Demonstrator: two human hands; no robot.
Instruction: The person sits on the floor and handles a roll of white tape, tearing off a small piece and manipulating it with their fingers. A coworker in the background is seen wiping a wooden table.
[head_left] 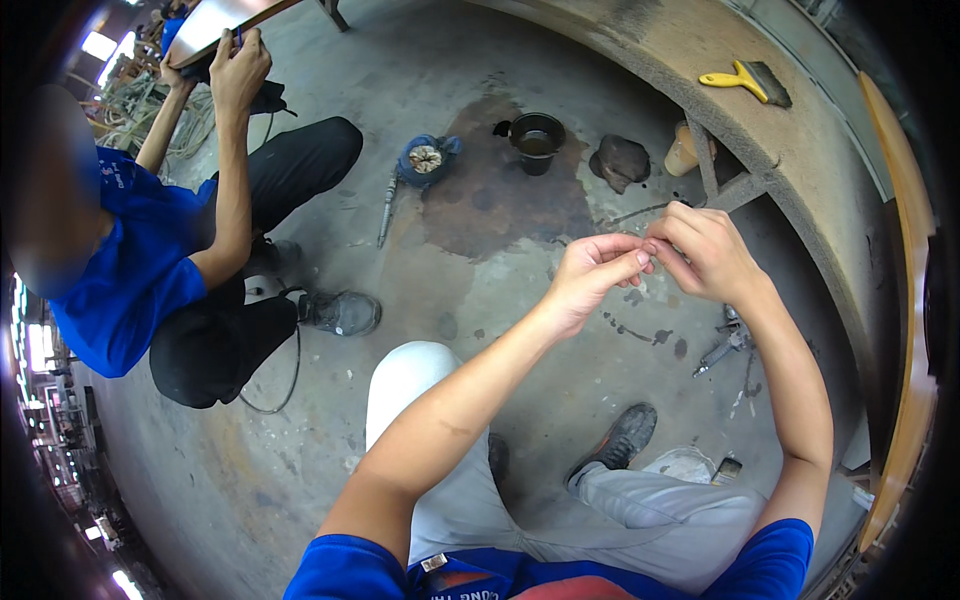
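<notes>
In front of me, above the concrete floor, my two hands meet at the fingertips. The thumb and fingers of my left hand [598, 272] are pinched together. My right hand [703, 252] is curled, its thumb and forefinger pressed against the left fingertips. Whatever lies between them, if anything, is too small or hidden to make out. Beyond the hands, a black bucket [537, 150] with dark liquid stands on a brown stained patch. Right of it sits a dark crumpled lump [620, 162].
A yellow-handled brush [748, 82] lies on the dusty workbench [690, 50] at the right. On the floor are a blue cloth bundle [425, 160], a metal air tool [725, 345] and a tub [682, 464]. A co-worker [140, 260] crouches at left, holding a panel [215, 30].
</notes>
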